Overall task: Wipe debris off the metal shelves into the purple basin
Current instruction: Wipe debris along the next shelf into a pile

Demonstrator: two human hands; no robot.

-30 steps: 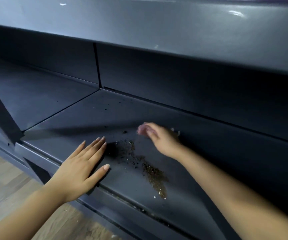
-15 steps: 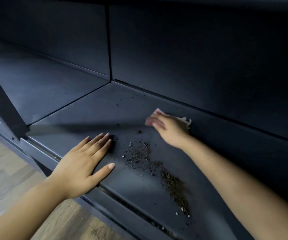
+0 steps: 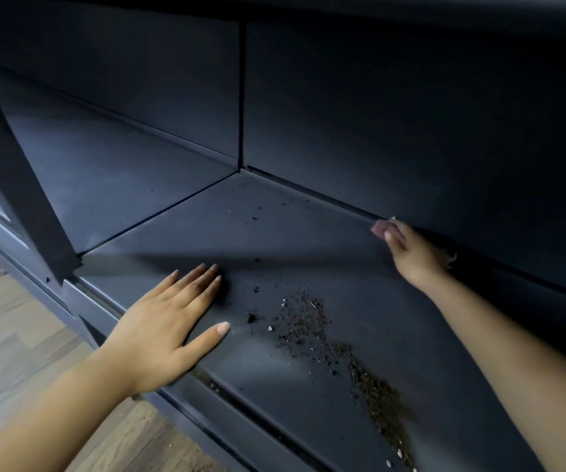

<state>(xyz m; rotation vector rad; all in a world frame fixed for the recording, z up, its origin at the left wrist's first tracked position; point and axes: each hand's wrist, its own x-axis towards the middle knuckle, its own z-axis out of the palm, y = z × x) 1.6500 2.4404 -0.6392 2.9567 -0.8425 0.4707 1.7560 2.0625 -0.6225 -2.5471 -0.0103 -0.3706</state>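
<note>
- The brown, gritty debris point(image 3: 339, 356) lies on the dark grey, smooth metal shelf point(image 3: 292, 233), a long loose streak of fine grains with a few pale chips; its long axis runs from near the middle of the panel out toward the shelf's front edge at my right, broad and scattered at the inner end, dense and narrow at the outer one.
- A few darker crumbs sit apart, further in toward the back wall.
- My left hand point(image 3: 169, 321) rests flat, palm down, at the front lip just left of the streak, fingers straight and together, thumb spread toward the grains without touching them.
- My right hand point(image 3: 407, 253) reaches to the seam where the shelf meets the matte back panel point(image 3: 411, 114); its fingers are blurred, and a pale scrap shows beside the wrist, but I cannot tell whether I am pinching anything.
- Below the front lip runs a wood-grain plank floor point(image 3: 19, 335).
</note>
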